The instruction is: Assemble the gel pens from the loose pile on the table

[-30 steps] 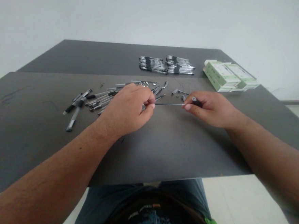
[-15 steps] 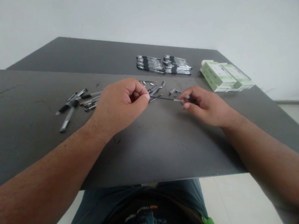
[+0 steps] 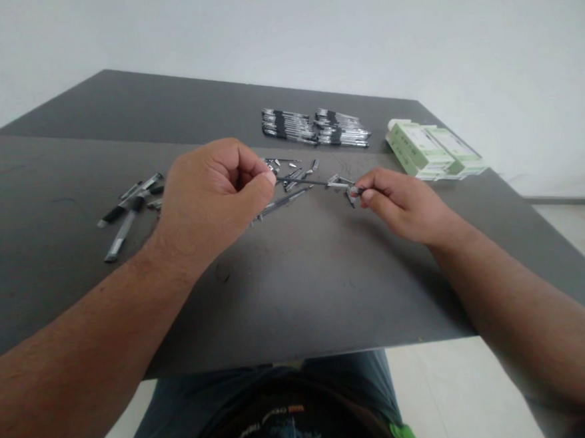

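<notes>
My left hand (image 3: 215, 191) is closed, with thumb and forefinger pinching one end of a thin black pen refill (image 3: 302, 181). The refill points right, and its clear end lies close to the fingertips of my right hand (image 3: 396, 202). That hand is closed in a pinch on a small black-and-clear pen part (image 3: 357, 192), mostly hidden by the fingers. Whether the refill touches this part I cannot tell. Beyond the hands, small loose pen parts (image 3: 297, 175) lie on the dark table (image 3: 298, 298).
Several pens with black grips (image 3: 123, 227) lie loosely at the left, partly behind my left forearm. Two groups of pens, a left one (image 3: 289, 126) and a right one (image 3: 341, 129), are laid out farther back. Green-and-white boxes (image 3: 425, 149) stand at the back right.
My left hand has shifted left with the refill, whose clear end now shows outside the right fingertips. The right fingers have closed more on the small pen part.
</notes>
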### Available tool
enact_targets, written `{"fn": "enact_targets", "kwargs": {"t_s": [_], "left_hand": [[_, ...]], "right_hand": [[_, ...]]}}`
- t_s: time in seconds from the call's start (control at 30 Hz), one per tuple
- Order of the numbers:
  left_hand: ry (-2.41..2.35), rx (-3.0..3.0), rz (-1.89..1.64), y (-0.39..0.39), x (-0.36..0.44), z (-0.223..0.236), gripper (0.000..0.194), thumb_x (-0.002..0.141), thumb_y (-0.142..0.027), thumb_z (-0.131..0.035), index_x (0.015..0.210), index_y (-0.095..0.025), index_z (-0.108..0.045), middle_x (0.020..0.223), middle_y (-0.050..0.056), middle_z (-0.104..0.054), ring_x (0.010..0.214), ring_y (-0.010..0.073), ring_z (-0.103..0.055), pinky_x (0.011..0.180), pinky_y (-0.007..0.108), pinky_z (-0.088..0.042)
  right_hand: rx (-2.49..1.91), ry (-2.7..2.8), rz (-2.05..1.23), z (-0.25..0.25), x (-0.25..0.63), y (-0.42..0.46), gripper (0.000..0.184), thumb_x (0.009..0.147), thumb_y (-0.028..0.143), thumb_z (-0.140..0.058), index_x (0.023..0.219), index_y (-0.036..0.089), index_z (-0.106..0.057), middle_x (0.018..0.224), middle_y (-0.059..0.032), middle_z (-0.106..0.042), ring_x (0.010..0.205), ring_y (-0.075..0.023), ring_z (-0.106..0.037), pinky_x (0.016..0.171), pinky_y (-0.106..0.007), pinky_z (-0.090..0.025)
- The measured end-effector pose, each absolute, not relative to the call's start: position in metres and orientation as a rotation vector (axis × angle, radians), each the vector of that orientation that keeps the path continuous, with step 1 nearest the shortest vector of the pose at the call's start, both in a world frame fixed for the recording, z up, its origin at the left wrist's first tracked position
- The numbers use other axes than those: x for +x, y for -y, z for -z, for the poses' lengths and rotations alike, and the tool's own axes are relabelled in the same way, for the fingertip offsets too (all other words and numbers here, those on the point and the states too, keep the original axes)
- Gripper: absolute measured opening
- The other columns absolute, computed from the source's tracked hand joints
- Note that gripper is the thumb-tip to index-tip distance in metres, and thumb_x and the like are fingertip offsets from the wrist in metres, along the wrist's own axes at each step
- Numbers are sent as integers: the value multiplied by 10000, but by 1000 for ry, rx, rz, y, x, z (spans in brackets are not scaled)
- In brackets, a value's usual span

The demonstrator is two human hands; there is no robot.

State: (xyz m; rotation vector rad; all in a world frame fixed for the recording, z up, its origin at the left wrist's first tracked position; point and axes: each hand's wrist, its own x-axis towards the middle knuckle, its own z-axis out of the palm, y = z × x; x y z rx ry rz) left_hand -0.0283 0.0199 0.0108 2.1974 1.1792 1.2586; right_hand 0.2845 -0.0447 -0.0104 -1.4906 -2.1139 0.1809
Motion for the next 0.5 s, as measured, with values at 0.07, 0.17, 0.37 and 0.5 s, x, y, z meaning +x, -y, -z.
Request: {"fn": "enact_targets", "kwargs": {"t_s": [0.07,0.17,0.37,0.5], "left_hand": [[-1176,2193,-1246,-19,-28,-12,115,855,-282,-693,767,-233,-748,655,-59,-705,605,121,-597,581,289,-404],[-1212,2227,-1154,-16,-29,-15,115,878,-278,-692,786,-233,-743,679,-50,-714,632,126,-597,607,298,-421],[-1231,2229,-1108,-14,-29,-19,109,882,-281,-689,798,-235,-743,705,-39,-728,658,140,-603,632,316,-441],[-1230,2227,-1089,-14,-28,-19,108,884,-286,-692,807,-234,-746,711,-36,-728,656,141,-601,632,320,-440]], "right_hand": [[-1492,2114,-174,11,285,45,201,1039,303,-549,1049,228,-735,910,-57,-779,803,-246,-714,771,-373,-522],[-1489,2118,-179,10,284,46,201,1039,305,-548,1041,234,-737,915,-57,-783,797,-247,-710,779,-376,-532],[-1492,2117,-204,9,282,46,189,1034,309,-560,1035,248,-739,934,-62,-796,829,-264,-721,800,-393,-547],[-1491,2120,-218,9,282,45,176,1024,312,-575,1028,247,-739,928,-61,-793,838,-269,-725,801,-389,-538]]}}
